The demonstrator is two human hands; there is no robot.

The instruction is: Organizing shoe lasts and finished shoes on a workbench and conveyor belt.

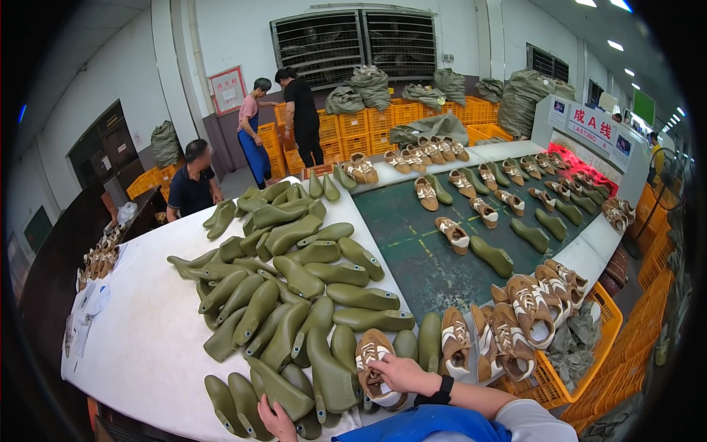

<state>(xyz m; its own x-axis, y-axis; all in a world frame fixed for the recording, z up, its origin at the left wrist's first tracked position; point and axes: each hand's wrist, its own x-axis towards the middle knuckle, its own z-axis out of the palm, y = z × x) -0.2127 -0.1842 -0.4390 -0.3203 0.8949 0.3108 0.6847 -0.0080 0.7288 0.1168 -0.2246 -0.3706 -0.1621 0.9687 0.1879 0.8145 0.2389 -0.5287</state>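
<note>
My right hand (403, 374), with a black band at the wrist, grips a brown sneaker (373, 346) with white stripes and laces by its tongue and opening. The sneaker rests at the front of the white table, toe pointing away. At the near edge, my left hand (277, 420) has its fingers apart against a green shoe last (281, 390), which lies across other lasts. Part of that hand is cut off by the lower edge. A big heap of green lasts (294, 276) spreads beyond both hands. Beside the sneaker on its right lies another last (430, 341).
A green conveyor belt (412, 283) carries sneakers and lasts in pairs. More brown sneakers (526, 306) crowd its near rail, above an orange crate (549, 387) holding grey-green cloth. Across the white table (140, 324) sits a person (195, 180); two others stand by stacked orange crates (353, 132).
</note>
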